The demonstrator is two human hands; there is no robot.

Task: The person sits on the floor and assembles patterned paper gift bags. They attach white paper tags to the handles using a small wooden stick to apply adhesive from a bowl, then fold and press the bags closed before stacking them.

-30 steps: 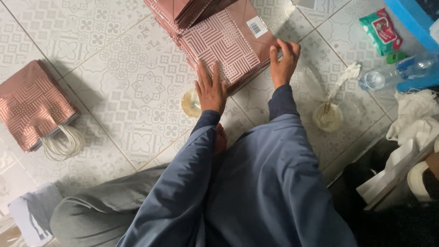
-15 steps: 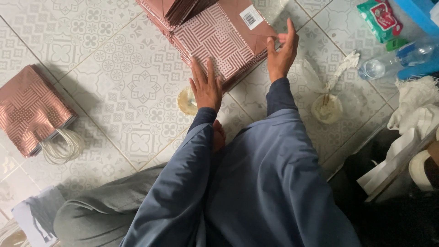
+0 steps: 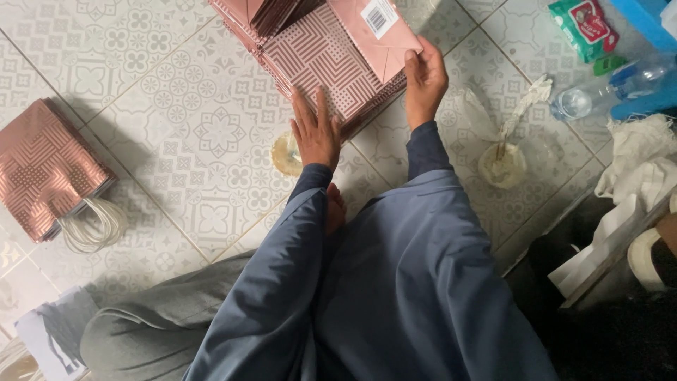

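Observation:
A pink patterned paper bag (image 3: pixel 321 60) lies flat on a stack of similar bags on the tiled floor. My left hand (image 3: pixel 315 130) rests flat on its near edge, fingers spread. My right hand (image 3: pixel 424 79) grips the folded bottom flap (image 3: pixel 374 32) of the bag, which is plain pink and carries a white barcode sticker. More folded bags (image 3: pixel 264 14) fan out at the top of the stack.
Finished pink bags with white cord handles (image 3: pixel 49 173) lie at the left. A small glue dish (image 3: pixel 285 154) sits by my left wrist, another dish with a stick (image 3: pixel 502 164) to the right. A plastic bottle (image 3: pixel 606 88), green packet (image 3: pixel 585 28) and white cloths (image 3: pixel 638 176) lie right.
My right hand has moved up and folded the flap further over the bag. My left hand has stayed pressed on the bag's near edge.

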